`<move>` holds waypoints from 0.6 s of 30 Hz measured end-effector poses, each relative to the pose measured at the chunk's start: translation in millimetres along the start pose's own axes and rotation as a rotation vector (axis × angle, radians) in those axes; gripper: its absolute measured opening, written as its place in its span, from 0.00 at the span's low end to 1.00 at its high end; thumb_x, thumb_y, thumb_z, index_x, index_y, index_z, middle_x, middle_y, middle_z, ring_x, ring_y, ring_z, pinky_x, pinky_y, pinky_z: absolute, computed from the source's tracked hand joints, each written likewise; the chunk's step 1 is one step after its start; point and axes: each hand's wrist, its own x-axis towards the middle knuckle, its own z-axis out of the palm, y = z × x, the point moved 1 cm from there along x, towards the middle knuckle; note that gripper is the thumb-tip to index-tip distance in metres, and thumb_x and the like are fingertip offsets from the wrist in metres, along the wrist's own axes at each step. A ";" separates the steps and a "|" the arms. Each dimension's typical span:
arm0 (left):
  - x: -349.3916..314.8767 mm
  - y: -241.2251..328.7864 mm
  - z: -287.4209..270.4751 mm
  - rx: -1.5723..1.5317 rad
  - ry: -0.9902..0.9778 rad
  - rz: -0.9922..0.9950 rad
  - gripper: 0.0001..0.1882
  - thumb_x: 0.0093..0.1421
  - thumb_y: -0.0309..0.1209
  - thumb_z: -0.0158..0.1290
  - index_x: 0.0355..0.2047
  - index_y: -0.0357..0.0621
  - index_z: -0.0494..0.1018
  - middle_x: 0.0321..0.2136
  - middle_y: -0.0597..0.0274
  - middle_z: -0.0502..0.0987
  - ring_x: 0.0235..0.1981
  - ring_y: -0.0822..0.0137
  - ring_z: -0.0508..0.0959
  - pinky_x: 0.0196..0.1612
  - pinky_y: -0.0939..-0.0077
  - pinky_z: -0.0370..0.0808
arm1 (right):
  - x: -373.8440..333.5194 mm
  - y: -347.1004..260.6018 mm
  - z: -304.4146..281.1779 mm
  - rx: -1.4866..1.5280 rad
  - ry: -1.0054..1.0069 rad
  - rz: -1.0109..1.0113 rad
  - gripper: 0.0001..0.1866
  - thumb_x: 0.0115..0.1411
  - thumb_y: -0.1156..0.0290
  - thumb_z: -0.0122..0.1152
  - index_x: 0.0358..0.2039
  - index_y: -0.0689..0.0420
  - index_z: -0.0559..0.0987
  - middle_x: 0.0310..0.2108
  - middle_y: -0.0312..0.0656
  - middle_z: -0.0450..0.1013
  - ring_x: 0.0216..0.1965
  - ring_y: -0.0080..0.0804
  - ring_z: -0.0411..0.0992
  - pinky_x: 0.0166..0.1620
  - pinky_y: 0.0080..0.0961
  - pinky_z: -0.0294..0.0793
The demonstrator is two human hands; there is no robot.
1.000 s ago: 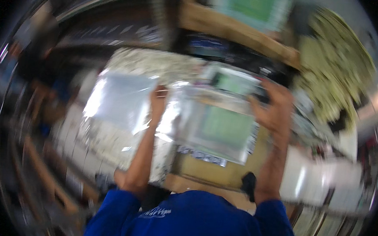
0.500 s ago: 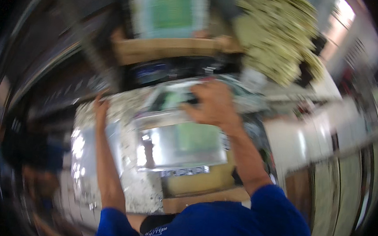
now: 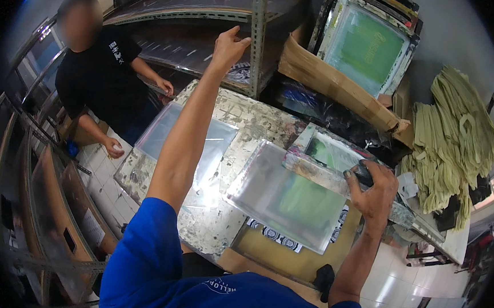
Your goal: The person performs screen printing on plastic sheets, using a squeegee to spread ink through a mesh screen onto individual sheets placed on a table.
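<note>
Stretching out over the paint-spattered desk (image 3: 261, 115), the left hand (image 3: 229, 50) is up high, released, index finger extended, right by the upright metal post (image 3: 257, 40) of the shelving; whether it touches, I can't tell. Down at the other side, the right hand (image 3: 378, 193) is grasping a dark object (image 3: 363, 175), thumb on one side and fingers over the top, just beside the paint-smeared bar (image 3: 318, 171) on the desk. Nearer the body lies the translucent panel (image 3: 262, 181) with its green area, set at an angle, and from under its near edge peeks a black-and-white patterned strip (image 3: 278, 236) above a tan board (image 3: 288, 263). Over to the left, clear plastic sheets (image 3: 216, 143) lie flat and glinting. Beyond, a green-centred screen (image 3: 364, 50) leans in a cardboard box (image 3: 335, 83), a heap of yellow-green cloth (image 3: 451, 139) beside it, while a person in a black shirt (image 3: 100, 78) stands at the desk's far left.
</note>
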 end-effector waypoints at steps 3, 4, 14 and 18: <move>10.8 19.0 8.7 0.012 -0.034 -0.010 0.37 0.56 0.38 0.64 0.62 0.32 0.68 0.37 0.47 0.84 0.43 0.56 0.84 0.49 0.66 0.77 | -0.1 0.7 -1.1 -0.036 0.024 -0.011 0.20 0.43 0.65 0.75 0.36 0.60 0.83 0.31 0.52 0.79 0.35 0.51 0.77 0.42 0.41 0.73; 13.6 22.0 10.5 0.032 -0.043 0.004 0.37 0.58 0.38 0.63 0.64 0.33 0.66 0.38 0.48 0.83 0.41 0.59 0.83 0.47 0.67 0.77 | 0.3 -0.5 -2.0 -0.033 0.020 -0.008 0.20 0.43 0.65 0.75 0.36 0.60 0.83 0.32 0.53 0.79 0.35 0.52 0.77 0.42 0.42 0.73; 64.7 23.6 15.4 0.303 -0.041 -0.088 0.36 0.59 0.35 0.61 0.67 0.40 0.64 0.50 0.42 0.79 0.50 0.53 0.80 0.51 0.62 0.76 | -0.1 -2.7 -1.7 -0.025 -0.002 0.017 0.23 0.43 0.61 0.76 0.38 0.60 0.83 0.34 0.52 0.78 0.36 0.53 0.76 0.43 0.44 0.72; 86.6 15.1 19.6 0.385 -0.189 -0.114 0.36 0.57 0.35 0.54 0.68 0.54 0.64 0.64 0.51 0.69 0.66 0.53 0.68 0.66 0.57 0.66 | -0.1 -2.5 -2.2 -0.055 0.025 -0.025 0.23 0.42 0.61 0.76 0.38 0.61 0.83 0.34 0.53 0.78 0.35 0.53 0.76 0.42 0.44 0.73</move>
